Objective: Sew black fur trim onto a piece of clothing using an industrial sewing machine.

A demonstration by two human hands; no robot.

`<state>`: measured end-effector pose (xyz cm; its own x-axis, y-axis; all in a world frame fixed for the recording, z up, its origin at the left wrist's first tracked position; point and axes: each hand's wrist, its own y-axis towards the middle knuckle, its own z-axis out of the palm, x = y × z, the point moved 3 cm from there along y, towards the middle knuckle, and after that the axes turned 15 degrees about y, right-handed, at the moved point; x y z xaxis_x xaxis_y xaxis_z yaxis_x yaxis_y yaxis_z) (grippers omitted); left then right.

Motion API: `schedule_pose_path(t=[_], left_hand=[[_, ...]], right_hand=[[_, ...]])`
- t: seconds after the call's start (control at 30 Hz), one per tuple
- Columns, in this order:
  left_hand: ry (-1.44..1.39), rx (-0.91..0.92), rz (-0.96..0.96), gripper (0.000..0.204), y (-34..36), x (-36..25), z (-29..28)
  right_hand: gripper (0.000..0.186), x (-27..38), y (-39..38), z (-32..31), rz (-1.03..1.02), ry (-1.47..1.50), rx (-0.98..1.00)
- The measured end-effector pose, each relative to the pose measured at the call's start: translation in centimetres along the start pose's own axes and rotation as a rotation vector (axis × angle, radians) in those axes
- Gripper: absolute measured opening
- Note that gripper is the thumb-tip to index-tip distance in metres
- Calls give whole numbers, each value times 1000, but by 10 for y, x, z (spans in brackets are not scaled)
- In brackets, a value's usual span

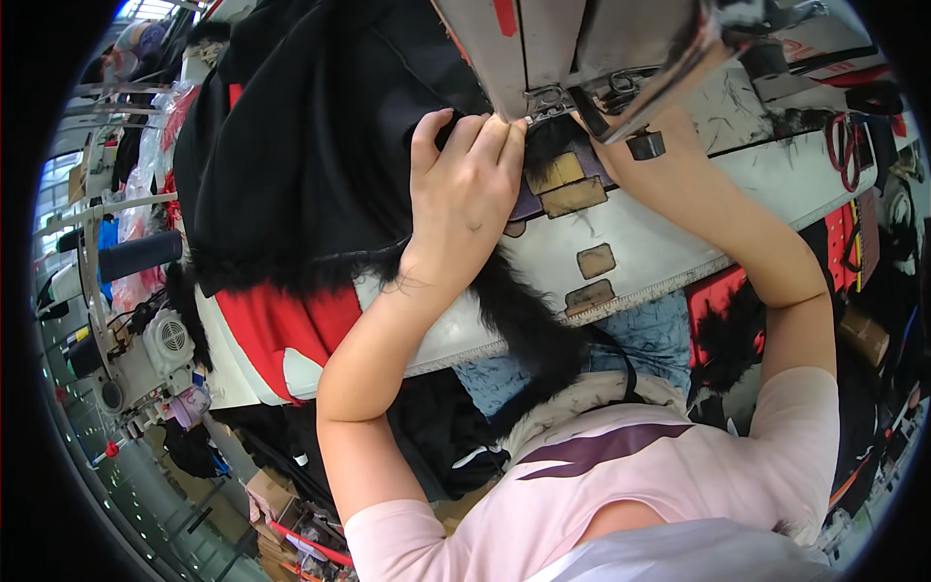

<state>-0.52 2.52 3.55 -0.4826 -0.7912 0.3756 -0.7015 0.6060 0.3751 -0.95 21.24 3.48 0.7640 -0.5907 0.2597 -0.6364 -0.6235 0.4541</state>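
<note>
grasping black fabric [301, 165], draped across white table [659, 252] left of sewing machine [499, 48], with left hand [470, 167]; reaching behind machine with right hand [628, 163], cannot tell its hidden grip.

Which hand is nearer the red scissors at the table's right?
Right. The right hand, partly hidden by the machine head, is left of the red scissors; the left hand is farther left.

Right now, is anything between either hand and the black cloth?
Nothing visible for the left hand: it rests on the black cloth. The right hand is partly hidden by the machine, so I can't tell there.
</note>
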Motion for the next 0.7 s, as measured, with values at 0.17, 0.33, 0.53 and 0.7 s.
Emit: schedule_pose_path(t=[0.17, 0.33, 0.53, 0.7], left_hand=[[-38, -8, 32, 27, -2, 0, -4], [-25, -9, -9, 26, 2, 3, 0], [47, 50, -59, 28, -7, 5, -6], [-61, -26, 46, 34, -5, -15, -11]], right_hand=[[26, 1, -1, 5, -11, -3, -91], [24, -9, 1, 5, 122, 139, 40], [22, -9, 5, -5, 292, 227, 25], [33, -11, -7, -19, 169, -33, 110]])
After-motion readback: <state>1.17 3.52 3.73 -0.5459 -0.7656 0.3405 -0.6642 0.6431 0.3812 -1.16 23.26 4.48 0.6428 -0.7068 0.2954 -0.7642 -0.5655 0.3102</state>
